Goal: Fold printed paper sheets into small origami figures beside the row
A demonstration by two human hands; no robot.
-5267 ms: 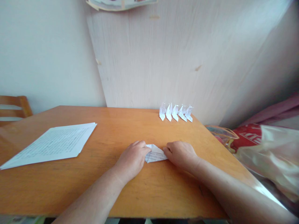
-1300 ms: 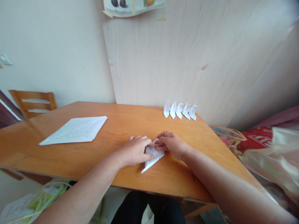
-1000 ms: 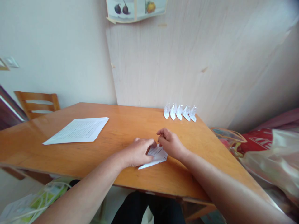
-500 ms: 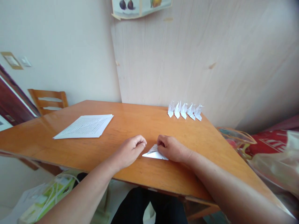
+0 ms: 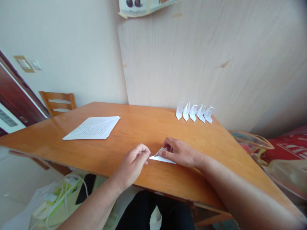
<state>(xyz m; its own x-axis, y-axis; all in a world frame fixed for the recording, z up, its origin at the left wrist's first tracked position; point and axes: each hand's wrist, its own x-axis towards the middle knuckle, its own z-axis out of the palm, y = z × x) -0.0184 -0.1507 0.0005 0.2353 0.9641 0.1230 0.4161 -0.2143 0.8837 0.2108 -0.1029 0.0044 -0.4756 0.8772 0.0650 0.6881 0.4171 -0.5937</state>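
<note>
A small white piece of folded paper (image 5: pixel 164 159), triangular in outline, lies on the wooden table (image 5: pixel 144 124) close to the front edge. My right hand (image 5: pixel 181 153) grips its right part, thumb along the near side and curled fingers behind, hiding much of it. Just left of the paper's pointed end is my left hand (image 5: pixel 136 163), closed, thumb against bent fingers. No paper shows in it; whether its fingertips touch the point I cannot tell.
Several folded paper figures (image 5: pixel 193 112) stand in a row at the back right. A stack of printed sheets (image 5: pixel 92 128) lies at the left. Beyond the table are a wooden chair (image 5: pixel 59 101) at the left and bags (image 5: pixel 287 148) at the right.
My left hand has come up to the paper's pointed end. The right thumb now lies stretched along the paper. The whole view has shifted slightly left.
</note>
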